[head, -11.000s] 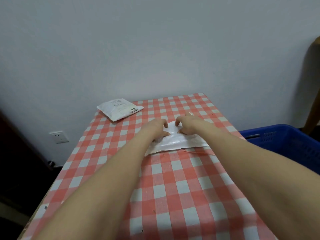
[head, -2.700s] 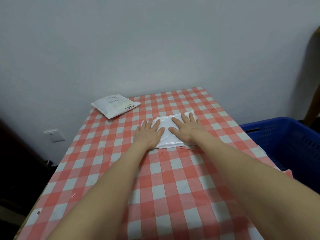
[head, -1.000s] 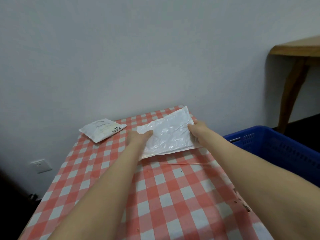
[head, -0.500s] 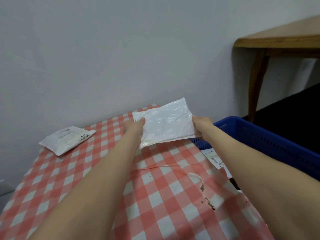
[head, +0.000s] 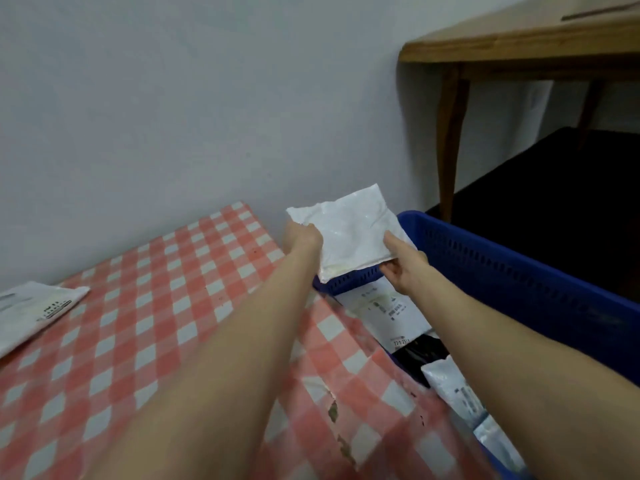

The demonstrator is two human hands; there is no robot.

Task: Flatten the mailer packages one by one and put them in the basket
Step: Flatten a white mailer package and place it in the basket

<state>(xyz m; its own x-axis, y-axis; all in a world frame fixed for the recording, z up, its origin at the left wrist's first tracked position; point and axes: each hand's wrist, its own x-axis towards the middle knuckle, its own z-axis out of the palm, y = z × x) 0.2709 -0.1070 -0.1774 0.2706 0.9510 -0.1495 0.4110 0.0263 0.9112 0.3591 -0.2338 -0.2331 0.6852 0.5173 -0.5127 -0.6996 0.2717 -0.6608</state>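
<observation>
**Head view.** The mailer (head: 349, 237) is held in the air, clear of the table (head: 173, 306), above the far-left corner of the basket (head: 519, 271). The left hand (head: 303, 237) grips its left edge. The right hand (head: 403, 268) pinches its near-right corner, thumb on top and fingers beneath. The hands are apart, one at each end. The mailer's long axis runs left to right between them, and its far-right corner tilts up toward the wall. The mailer looks flat.

**Governing relation.** The open basket lies below the mailer and extends near and right from it. The right hand is over the basket. The left hand is at the table's right edge, just short of the basket wall.

**Judgement.** The coming move is a short lowering toward the near right, onto the other mailers (head: 388, 313) in the basket. A second mailer (head: 31, 313) lies on the table at the left, well apart, not yet handled.
</observation>
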